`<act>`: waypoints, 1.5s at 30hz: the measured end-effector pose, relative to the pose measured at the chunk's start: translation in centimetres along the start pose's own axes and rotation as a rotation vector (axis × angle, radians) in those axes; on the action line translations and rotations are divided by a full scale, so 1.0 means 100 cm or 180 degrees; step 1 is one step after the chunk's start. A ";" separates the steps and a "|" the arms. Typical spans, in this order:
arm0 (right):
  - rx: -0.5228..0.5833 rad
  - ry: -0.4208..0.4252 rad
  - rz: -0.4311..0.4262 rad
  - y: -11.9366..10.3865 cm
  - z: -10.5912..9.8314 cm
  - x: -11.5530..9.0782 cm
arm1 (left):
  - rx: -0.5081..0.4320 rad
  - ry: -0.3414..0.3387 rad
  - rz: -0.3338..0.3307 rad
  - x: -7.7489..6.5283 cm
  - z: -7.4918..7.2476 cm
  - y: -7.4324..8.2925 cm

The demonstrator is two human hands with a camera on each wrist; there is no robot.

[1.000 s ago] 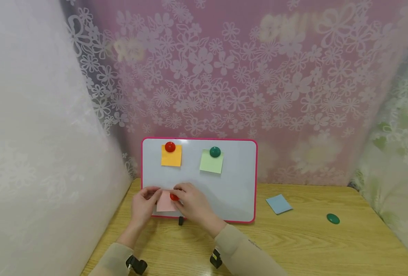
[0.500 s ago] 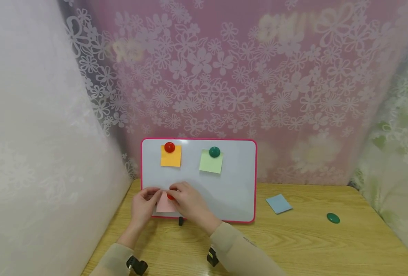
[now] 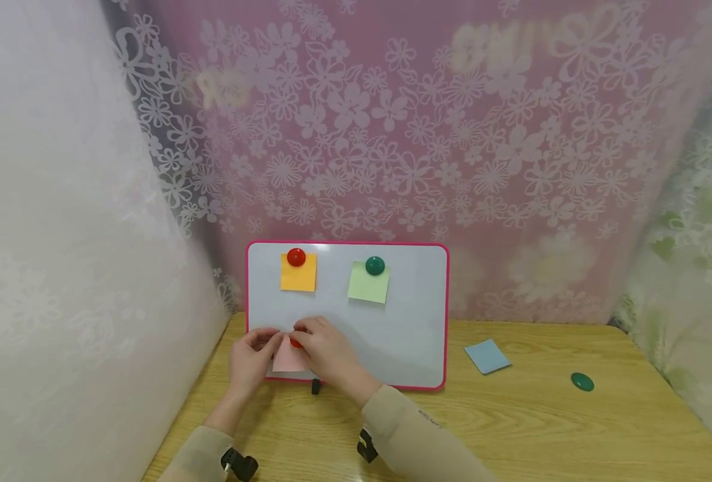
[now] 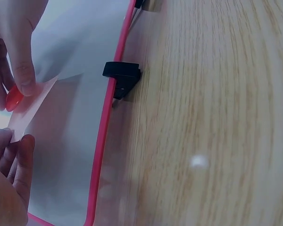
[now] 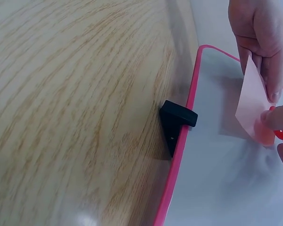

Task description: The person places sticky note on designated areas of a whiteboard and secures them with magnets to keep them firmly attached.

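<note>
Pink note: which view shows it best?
The right wrist view: the pink note appears largest there. The head view shows it small, partly behind the right hand; the left wrist view shows a slanted strip.

My left hand (image 4: 7, 181) pinches a pink note (image 4: 26, 111); right of it, my right hand (image 4: 18, 37) holds a red magnet (image 4: 13, 99).

I'm somewhere curtained off, home or studio I can't tell: a pink floral curtain (image 3: 356, 174) behind my wood-grain table's far edge, pale curtains (image 3: 85, 241) along its left and right edges, the table (image 3: 543, 422) between.
</note>
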State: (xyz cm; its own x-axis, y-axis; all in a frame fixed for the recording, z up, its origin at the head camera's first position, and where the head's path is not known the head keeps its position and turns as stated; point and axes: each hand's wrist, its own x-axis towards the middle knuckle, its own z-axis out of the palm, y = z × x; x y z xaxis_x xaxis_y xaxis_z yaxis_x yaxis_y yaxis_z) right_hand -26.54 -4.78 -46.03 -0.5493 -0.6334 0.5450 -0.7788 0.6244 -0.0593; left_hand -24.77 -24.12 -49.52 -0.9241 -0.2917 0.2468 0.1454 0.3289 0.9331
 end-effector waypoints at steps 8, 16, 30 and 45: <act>-0.0036 -0.0021 -0.0010 0.000 0.003 0.003 | -0.0044 -0.0026 -0.0007 0.000 -0.001 -0.001; -0.0072 -0.0092 -0.0001 -0.003 0.001 0.006 | -0.0116 -0.0043 0.0042 0.000 -0.001 -0.003; -0.0224 -0.0010 -0.0047 -0.001 0.010 0.008 | -0.0216 -0.0111 -0.0116 -0.001 -0.002 -0.001; -0.0377 0.0000 -0.0044 -0.003 0.011 0.010 | -0.0369 -0.0084 -0.0060 -0.001 -0.003 -0.003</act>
State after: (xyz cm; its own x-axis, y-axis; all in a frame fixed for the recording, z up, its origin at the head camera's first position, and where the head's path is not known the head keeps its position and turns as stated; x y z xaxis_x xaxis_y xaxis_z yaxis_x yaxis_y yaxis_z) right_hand -27.19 -6.13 -46.42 -0.5388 -0.6424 0.5450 -0.7451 0.6653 0.0474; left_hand -24.61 -24.45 -49.72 -0.9358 -0.2727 0.2235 0.1665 0.2170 0.9619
